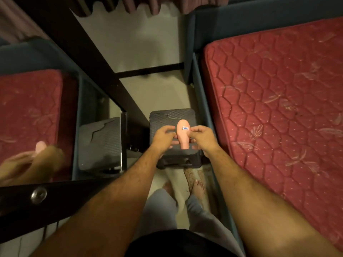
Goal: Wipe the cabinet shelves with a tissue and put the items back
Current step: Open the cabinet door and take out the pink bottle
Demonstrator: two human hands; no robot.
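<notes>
Both hands are on a small peach bottle (182, 133) right now, held out over a dark stool (173, 117) in the gap between the mirrored cabinet door (55, 115) and the bed (278, 101). Left hand (164, 136) pinches it low on one side, right hand (201, 137) pinches the other, fingers curled round the narrow end.

Stuff that could go sideways imo:

- It's a fingertip grip on a smooth rounded thing, so a twist or a regrip could pop it loose, and it'd hit the stool and bounce under the bed.
- If the narrow end is a cap (too blurry to say), turning it could spill whatever's inside.
- No tissue anywhere in view, so the bottle might go back on a shelf that never got wiped.
- Bare feet (197, 188) sit right below, so a drop lands on toes.
</notes>
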